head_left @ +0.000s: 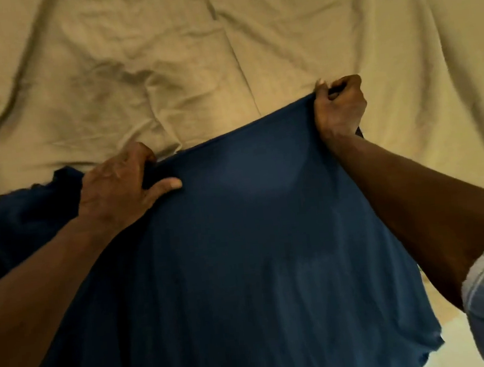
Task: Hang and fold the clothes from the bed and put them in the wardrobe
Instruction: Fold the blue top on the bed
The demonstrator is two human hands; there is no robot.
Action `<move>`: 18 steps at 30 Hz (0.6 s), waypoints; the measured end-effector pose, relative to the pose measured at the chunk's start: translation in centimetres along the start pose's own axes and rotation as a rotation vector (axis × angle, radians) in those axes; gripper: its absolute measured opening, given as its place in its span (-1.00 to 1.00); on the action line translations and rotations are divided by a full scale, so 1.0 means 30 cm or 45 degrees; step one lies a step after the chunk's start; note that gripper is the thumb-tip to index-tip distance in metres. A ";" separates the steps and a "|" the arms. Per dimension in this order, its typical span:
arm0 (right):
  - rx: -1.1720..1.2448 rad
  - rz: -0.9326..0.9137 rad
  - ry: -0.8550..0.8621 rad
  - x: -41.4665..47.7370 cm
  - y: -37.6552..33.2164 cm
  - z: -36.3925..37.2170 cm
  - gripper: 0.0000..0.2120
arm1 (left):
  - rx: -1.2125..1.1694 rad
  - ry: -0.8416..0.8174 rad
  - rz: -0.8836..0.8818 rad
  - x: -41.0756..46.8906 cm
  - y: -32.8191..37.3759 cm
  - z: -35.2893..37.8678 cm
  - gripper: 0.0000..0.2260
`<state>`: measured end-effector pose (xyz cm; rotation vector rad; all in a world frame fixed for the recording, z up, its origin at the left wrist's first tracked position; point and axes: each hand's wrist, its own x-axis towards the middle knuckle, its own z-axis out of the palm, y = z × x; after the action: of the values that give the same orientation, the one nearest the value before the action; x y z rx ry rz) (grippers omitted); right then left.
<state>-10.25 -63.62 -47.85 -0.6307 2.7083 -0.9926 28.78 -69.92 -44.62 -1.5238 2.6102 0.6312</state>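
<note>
Item: blue garment (242, 257), stretched over the tan bedsheet (222, 52) between our hands. Left hand (117, 192) pinches its top edge; right hand (341, 105) is fisted around the far corner. To fold well, we judge: keep that edge taut and level, then lay it flat.

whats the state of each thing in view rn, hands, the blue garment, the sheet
left hand: closed on the top edge of the blue garment, thumb out over the fabric
right hand: fisted on the garment's other top corner, raised higher
blue garment: held up and stretched between both hands, unfolded, bunched beside the left hand
bed sheet: tan, wrinkled, spread over the bed
</note>
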 end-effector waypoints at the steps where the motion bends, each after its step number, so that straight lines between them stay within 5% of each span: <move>1: 0.009 0.002 0.008 0.005 0.004 0.004 -0.70 | 0.054 -0.084 0.041 0.001 -0.002 -0.013 -0.34; 6: 0.091 0.087 -0.062 0.023 -0.009 -0.036 -0.90 | 0.306 -0.242 0.072 0.048 -0.007 -0.089 -0.29; 11: 0.107 0.085 -0.189 0.006 -0.024 -0.133 -0.73 | 0.536 0.243 0.510 -0.059 0.017 -0.055 -0.55; 14: 0.278 0.262 -0.153 -0.042 -0.004 -0.230 -0.77 | 0.500 0.459 0.538 -0.177 0.087 -0.039 -0.75; 18: 0.649 0.496 0.043 -0.165 0.082 -0.371 -0.77 | 0.369 0.496 0.531 -0.385 0.170 -0.029 -0.70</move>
<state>-10.13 -53.36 -40.87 0.0060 2.3156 -1.4933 30.51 -58.55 -39.34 -1.1154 3.1663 -0.0513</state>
